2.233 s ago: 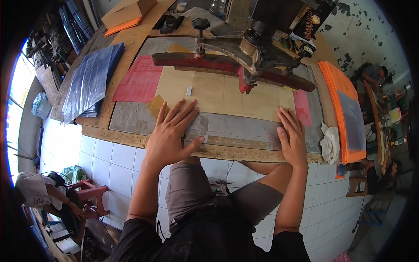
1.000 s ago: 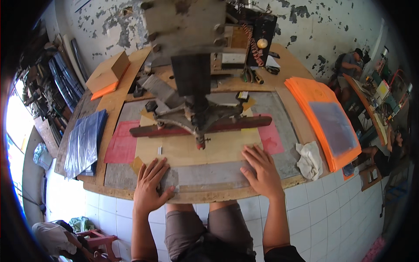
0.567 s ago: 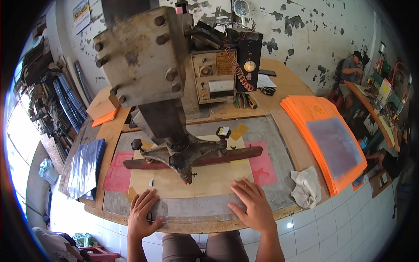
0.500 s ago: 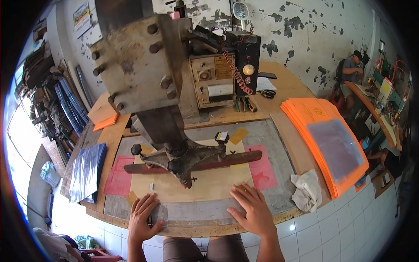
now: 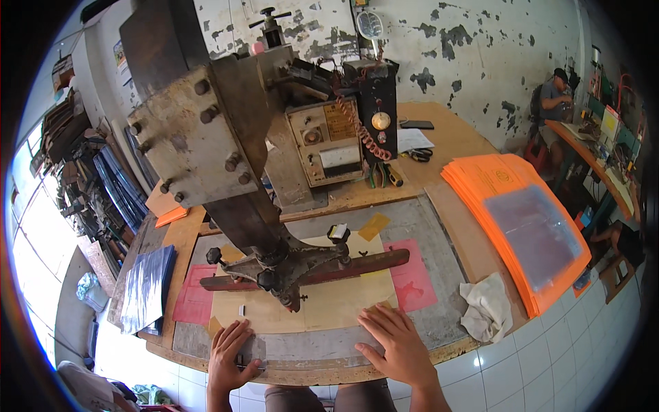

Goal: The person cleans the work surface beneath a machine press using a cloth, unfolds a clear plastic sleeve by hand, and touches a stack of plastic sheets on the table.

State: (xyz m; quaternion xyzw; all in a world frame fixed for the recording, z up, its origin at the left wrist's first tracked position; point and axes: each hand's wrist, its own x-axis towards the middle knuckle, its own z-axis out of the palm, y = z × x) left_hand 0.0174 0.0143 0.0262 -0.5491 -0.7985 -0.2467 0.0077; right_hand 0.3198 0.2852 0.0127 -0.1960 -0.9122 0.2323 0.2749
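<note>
Head view shows both forearms rising from the lower edge, the left hand [image 5: 232, 353] and the right hand [image 5: 397, 343] lying palm-down with fingers spread, gripping nothing, pressed flat on a clear sheet [image 5: 309, 347] along the near edge of the grey work plate [image 5: 439, 233]. The sheet's outline is hard to make out, and the elbows are cut off. Beyond the fingertips lies a tan board [image 5: 329, 309] under the press arm's reddish bar [image 5: 357, 264]; a white rag [image 5: 486, 309] sits near the plate's right corner beside a stack of orange sheets [image 5: 522, 233].
</note>
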